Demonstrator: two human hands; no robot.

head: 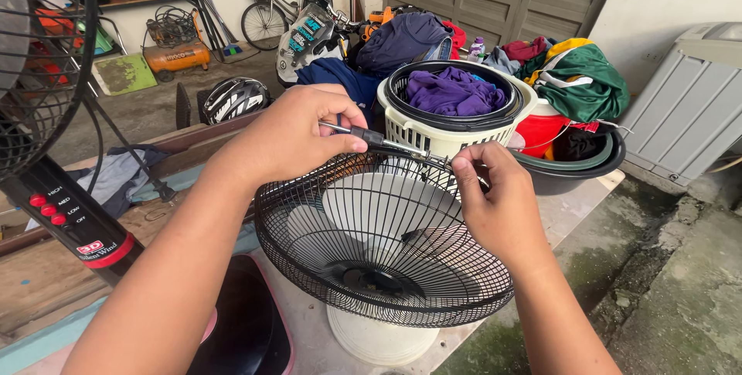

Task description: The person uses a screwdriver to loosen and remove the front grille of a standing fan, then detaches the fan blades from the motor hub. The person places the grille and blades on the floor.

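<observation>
Black wire fan guard (382, 267), laid dish-up on the counter (576, 213). Screwdriver (379, 140) is gripped by the left hand (297, 134), tip at the rim. Rim is pinched by the right hand (495, 201), apparently to steady a fastener.

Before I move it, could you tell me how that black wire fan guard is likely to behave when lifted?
The black wire fan guard is probably light, being mostly open wire. It likely flexes a little. It only rests on a white base, so it may tip or slide once the left hand and right hand let go.

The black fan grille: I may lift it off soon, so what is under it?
Under the black fan grille white blades and a dark hub show through the wires, above a white base. Where the base meets the table is hidden.
</observation>
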